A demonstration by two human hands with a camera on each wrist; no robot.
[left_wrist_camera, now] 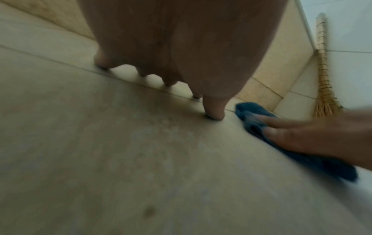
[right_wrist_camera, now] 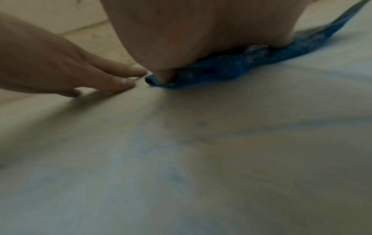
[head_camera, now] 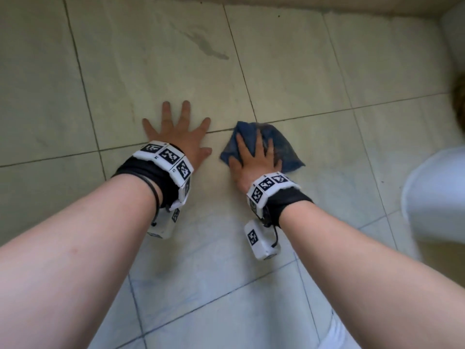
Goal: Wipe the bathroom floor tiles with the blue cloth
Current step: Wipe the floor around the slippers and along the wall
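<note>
A crumpled blue cloth lies on the pale floor tiles, across a grout line. My right hand presses flat on top of it, fingers spread and straight. In the right wrist view the cloth is squashed under that palm. My left hand rests flat on the bare tile just left of the cloth, fingers splayed, holding nothing. The left wrist view shows the left fingertips touching the floor, with the cloth and the right hand beside them.
A dark smear marks the tile farther ahead. The wall base runs along the top. A white rounded fixture stands at the right. A straw broom leans in the corner.
</note>
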